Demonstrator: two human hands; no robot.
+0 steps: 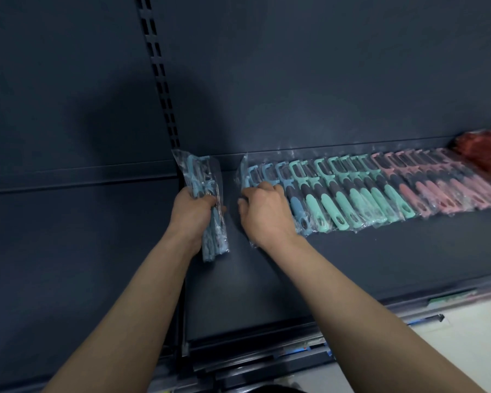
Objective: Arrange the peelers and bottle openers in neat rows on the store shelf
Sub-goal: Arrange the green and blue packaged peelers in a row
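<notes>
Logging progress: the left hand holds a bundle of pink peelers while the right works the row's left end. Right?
No: in the head view the bundle in the left hand is blue, not pink; the rest holds.

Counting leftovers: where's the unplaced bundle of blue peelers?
Head view, left of centre: the bundle of blue peelers is gripped by the left hand, just left of the laid row and right hand.

Dim, bluish light; a soft round shadow (142, 117) lies on the back panel (323, 66), plastic wrappers (352, 194) glint faintly, and the shelf (465, 239) blurs at its right end.
</notes>
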